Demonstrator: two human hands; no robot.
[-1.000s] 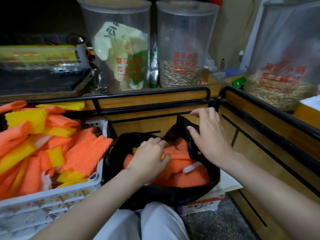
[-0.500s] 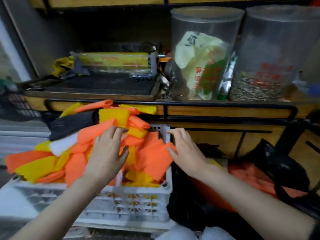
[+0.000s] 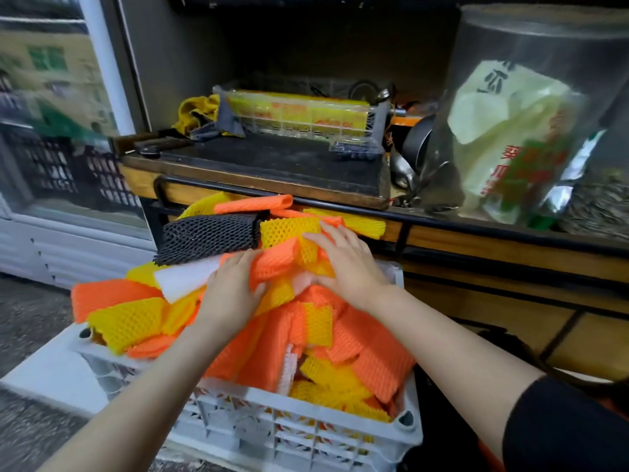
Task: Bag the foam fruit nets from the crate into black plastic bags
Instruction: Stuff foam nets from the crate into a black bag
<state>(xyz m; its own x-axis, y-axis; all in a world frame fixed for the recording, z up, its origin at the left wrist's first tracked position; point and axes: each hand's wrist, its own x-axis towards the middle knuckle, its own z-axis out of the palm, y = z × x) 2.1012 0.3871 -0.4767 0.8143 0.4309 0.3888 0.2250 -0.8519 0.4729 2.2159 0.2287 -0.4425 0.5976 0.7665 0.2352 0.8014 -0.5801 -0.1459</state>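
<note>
A white plastic crate (image 3: 272,408) sits low in the middle, heaped with foam fruit nets (image 3: 371,356) in orange and yellow, plus one black net (image 3: 207,236) and a white one (image 3: 185,279). My left hand (image 3: 231,287) is on top of the heap, fingertips tucked under an orange net (image 3: 272,264) with the thumb closing beneath it. My right hand (image 3: 343,264) lies beside it, fingers straight and spread, pressing on yellow and orange nets. The black plastic bag (image 3: 500,342) shows only as a dark edge to the right of the crate, behind my right forearm.
A wooden counter with a black rail (image 3: 442,218) runs right behind the crate. On it stand a dark board (image 3: 272,161), a clear tray with yellow packs (image 3: 299,114) and big clear jars (image 3: 517,131). A glass door (image 3: 58,114) is at the left.
My view swung left from the bag to the crate. Both hands left the bag, reached over the crate, and now rest on the top of the heap, closer together and farther back.
</note>
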